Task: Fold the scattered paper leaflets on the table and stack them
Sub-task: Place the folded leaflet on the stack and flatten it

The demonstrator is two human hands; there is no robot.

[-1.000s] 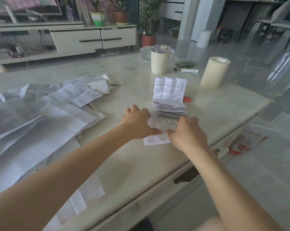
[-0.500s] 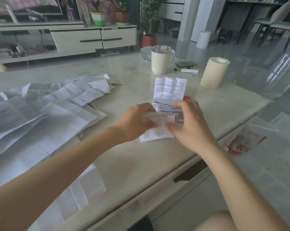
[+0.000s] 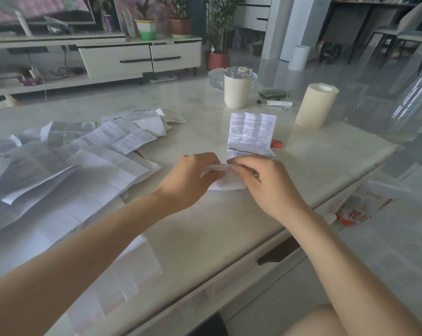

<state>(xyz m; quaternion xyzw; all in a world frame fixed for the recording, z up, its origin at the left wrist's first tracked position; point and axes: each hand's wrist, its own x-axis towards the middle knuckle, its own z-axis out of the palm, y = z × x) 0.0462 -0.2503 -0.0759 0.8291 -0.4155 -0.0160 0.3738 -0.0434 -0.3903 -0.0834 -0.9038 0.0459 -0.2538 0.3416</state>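
Both hands are on it at centre frame: the left hand (image 3: 195, 177) and the right hand (image 3: 256, 177) pinch the small white printed paper leaflet (image 3: 227, 183) from either side, fingers closed on its upper fold while its lower edge rests on the pale glossy marble-look tabletop (image 3: 205, 238). The leaflet's long axis runs left to right between the two hands, and the right hand sits nearer the goal. That goal, the stack of folded white leaflets (image 3: 251, 133), lies just above the hands in the frame, its near edge almost touching the right fingertips, so the carry should be a short push up-frame and slightly right. Thin, creased paper, floppy and springy at the folds; I'd expect it to want pressing flat. Over on the left side of the frame sprawls the heap of unfolded white sheets (image 3: 66, 166), overlapping, plenty left to do. A cream cylindrical cup with a clear lid (image 3: 236, 90) stands beyond the stack
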